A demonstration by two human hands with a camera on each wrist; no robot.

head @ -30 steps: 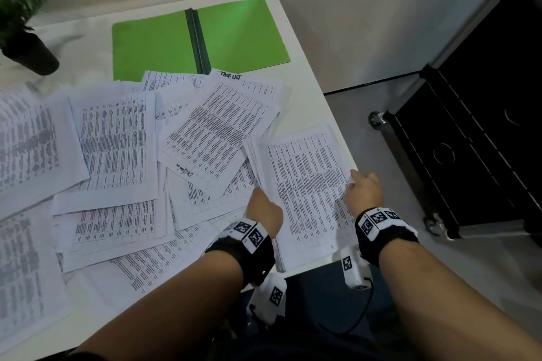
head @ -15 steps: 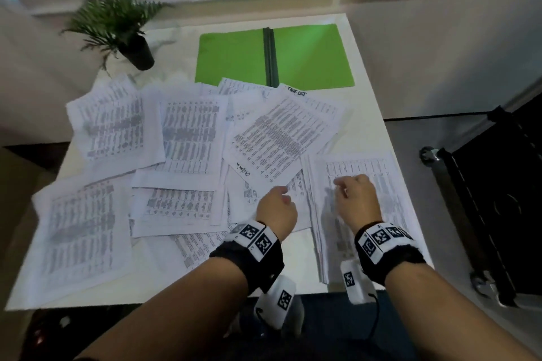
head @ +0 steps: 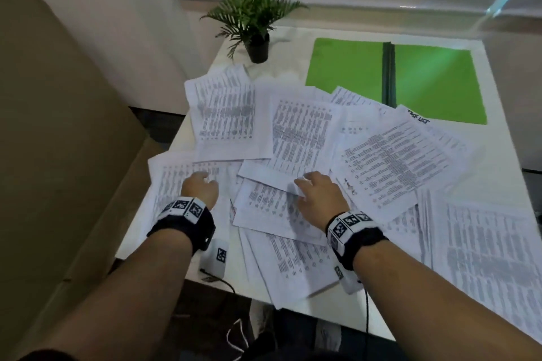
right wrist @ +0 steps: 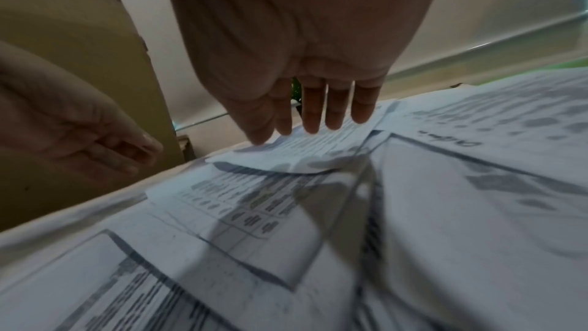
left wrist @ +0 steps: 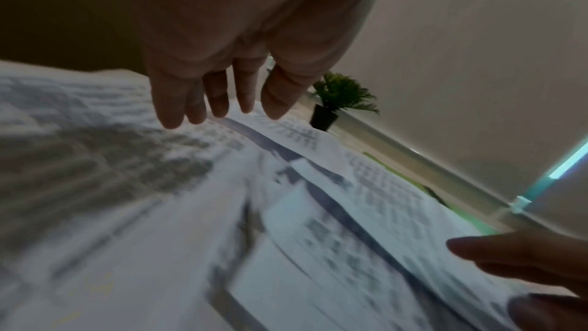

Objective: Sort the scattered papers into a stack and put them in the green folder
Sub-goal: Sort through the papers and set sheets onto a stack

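Several printed white papers [head: 299, 132] lie scattered and overlapping across the white table [head: 495, 182]. The green folder [head: 431, 79] lies open and flat at the far right. My left hand [head: 202, 184] hovers over a sheet [head: 173, 182] near the table's left edge, fingers [left wrist: 219, 102] straight and pointing down just above the paper. My right hand [head: 308, 187] reaches over the middle papers, its straight fingers [right wrist: 313, 115] touching the near edge of a sheet [right wrist: 318, 147]. Neither hand holds anything. A squared pile [head: 492, 255] lies at the near right.
A small potted plant [head: 255, 17] stands at the table's far left corner. A brown cardboard panel [head: 58, 141] rises close along the left side. The table's near edge [head: 337, 319] runs under my forearms.
Both hands moved left, away from the pile at the right, to the scattered sheets at the left and middle. The view swung left with them.
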